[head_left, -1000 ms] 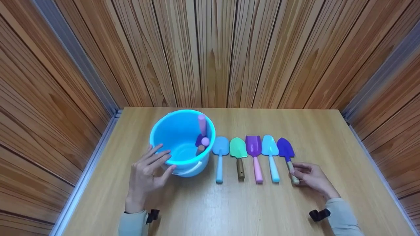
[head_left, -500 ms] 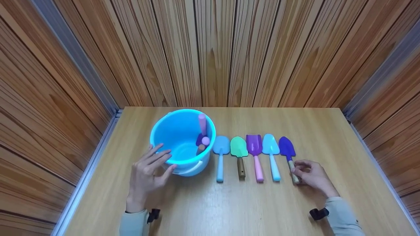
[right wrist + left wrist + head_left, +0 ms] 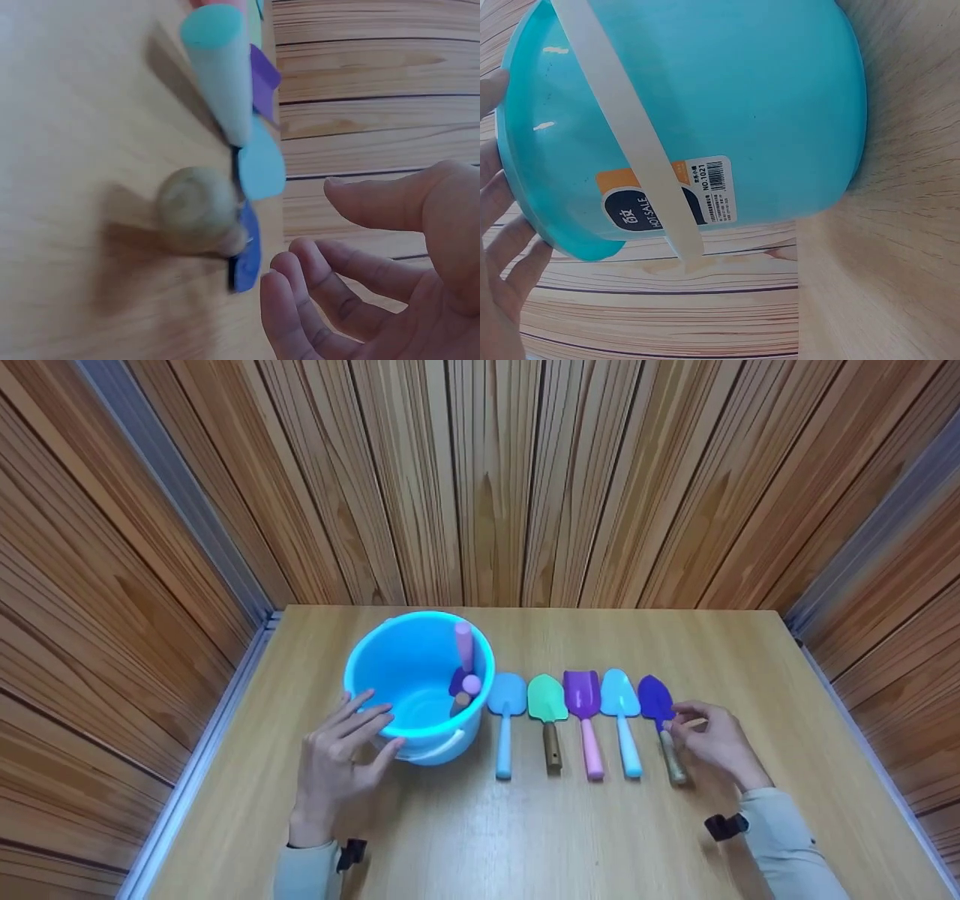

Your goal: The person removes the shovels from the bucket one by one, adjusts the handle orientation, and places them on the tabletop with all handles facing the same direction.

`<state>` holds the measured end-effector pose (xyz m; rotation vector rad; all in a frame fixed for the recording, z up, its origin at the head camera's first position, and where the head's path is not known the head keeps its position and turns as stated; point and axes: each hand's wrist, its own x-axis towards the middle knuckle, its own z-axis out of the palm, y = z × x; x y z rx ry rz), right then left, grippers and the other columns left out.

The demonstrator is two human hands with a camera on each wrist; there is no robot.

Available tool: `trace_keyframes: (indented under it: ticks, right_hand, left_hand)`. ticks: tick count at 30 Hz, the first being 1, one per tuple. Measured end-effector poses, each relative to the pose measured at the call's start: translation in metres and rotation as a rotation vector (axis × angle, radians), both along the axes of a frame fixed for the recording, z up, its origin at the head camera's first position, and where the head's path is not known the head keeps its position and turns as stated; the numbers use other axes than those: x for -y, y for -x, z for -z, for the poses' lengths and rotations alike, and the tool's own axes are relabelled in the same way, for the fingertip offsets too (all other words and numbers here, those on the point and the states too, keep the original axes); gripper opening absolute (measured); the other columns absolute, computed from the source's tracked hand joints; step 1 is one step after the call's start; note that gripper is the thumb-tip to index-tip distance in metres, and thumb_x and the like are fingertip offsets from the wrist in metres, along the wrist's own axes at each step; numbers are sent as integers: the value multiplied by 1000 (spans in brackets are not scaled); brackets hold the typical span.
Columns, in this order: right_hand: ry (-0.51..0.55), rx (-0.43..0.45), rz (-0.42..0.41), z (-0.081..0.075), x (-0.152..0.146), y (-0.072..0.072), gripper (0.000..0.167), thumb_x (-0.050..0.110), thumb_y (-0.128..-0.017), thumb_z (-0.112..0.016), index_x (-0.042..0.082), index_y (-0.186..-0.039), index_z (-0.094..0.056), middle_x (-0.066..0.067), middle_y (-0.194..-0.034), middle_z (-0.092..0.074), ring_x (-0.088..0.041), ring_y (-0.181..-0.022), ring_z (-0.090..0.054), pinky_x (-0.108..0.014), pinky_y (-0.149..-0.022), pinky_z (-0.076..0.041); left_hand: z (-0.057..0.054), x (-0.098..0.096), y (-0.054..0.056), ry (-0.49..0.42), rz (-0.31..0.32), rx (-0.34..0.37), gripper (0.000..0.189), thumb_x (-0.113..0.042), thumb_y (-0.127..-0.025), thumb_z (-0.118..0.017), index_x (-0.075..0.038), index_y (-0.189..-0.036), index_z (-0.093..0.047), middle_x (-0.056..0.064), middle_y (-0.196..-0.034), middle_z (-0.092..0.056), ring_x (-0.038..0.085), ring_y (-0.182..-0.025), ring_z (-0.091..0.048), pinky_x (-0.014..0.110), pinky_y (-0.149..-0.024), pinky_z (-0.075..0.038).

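In the head view a blue bucket [image 3: 420, 712] stands at the left of the table, with several toy shovel handles leaning inside. My left hand [image 3: 334, 757] rests its fairly straight fingers on the bucket's near-left rim, also seen in the left wrist view. To the right lie a blue shovel [image 3: 507, 694], a green shovel [image 3: 547, 697], a purple shovel with pink handle [image 3: 582, 692], a light blue shovel [image 3: 619, 694] and a dark blue trowel [image 3: 656, 697]. Beside this trowel's handle is my right hand [image 3: 716, 739], its thumb and fingers apart with nothing between them in the right wrist view.
The wooden table [image 3: 525, 840] stretches in front of the shovel row. Wood-panelled walls [image 3: 487, 480] rise behind and at both sides. A white carry handle [image 3: 634, 135] hangs down the bucket's outside, across a label.
My right hand has let go of the dark blue trowel's handle and moved slightly up and away from the person. The left hand and bucket stay put.
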<state>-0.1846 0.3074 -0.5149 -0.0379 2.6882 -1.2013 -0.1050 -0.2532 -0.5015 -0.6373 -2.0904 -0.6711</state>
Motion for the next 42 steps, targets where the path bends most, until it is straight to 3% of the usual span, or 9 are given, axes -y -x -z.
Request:
trace_keyframes:
  ticks: [9,13,17,21,26,33,38,42]
  right_hand:
    - [-53,-150,-102,-35,39,24,42,23,-111,-59,0,-145,-60,-24,-134,-66,-37,-114,-65,-28,-81,-58]
    - [-60,-219,-157,-53,64,34,39,20,-110,-61,0,-143,-63,-23,-132,-69,-39,-113,-69,-40,-85,-62]
    - [-36,-232,-205,-70,91,45,40,22,-110,-60,3,-145,-63,-21,-135,-68,-39,-118,-69,-52,-95,-62]
    - [-10,-257,-279,-85,120,52,40,22,-110,-61,5,-146,-62,-21,-139,-67,-39,-121,-68,-56,-99,-61]
    - [-65,-378,-409,-103,156,61,39,19,-107,-66,5,-143,-64,-17,-141,-65,-38,-124,-66,-54,-102,-60]
    - [-188,-575,-631,-120,210,71,44,20,-104,-72,12,-147,-64,-9,-152,-58,-31,-144,-51,-52,-120,-49]
    - [-229,-641,-807,-123,248,77,53,21,-104,-72,17,-154,-58,-8,-164,-50,-29,-153,-44,-52,-125,-44]
    - [-356,-663,-898,-123,272,78,53,22,-103,-74,17,-153,-59,-9,-166,-47,-31,-157,-39,-56,-128,-39]
  left_hand:
    - [-1,-1,0,-1,-6,11,48,-28,-76,-96,-13,-120,-83,2,-121,-81,31,-129,-71,59,-108,-54]
    - [0,-1,-2,0,-6,23,48,-28,-76,-96,-13,-121,-83,2,-121,-81,30,-129,-70,58,-109,-53]
    - [0,-1,-3,-7,-6,25,48,-27,-76,-96,-13,-120,-83,2,-121,-81,30,-129,-71,59,-109,-53]
    - [1,-2,-3,-2,-9,18,48,-27,-75,-97,-13,-120,-83,2,-120,-81,30,-129,-71,58,-109,-53]
    - [1,-2,0,11,-13,7,47,-29,-75,-96,-13,-118,-84,2,-118,-82,30,-128,-72,58,-109,-54]
    - [-2,-1,0,20,-13,6,48,-30,-76,-95,-13,-120,-83,3,-119,-82,31,-127,-72,58,-108,-54]
    - [-2,0,-2,12,-20,7,49,-29,-75,-96,-13,-119,-84,3,-118,-82,31,-127,-72,59,-107,-55]
    - [-1,-1,-1,15,-22,18,48,-30,-76,-96,-14,-120,-83,2,-119,-82,30,-128,-71,57,-108,-55]
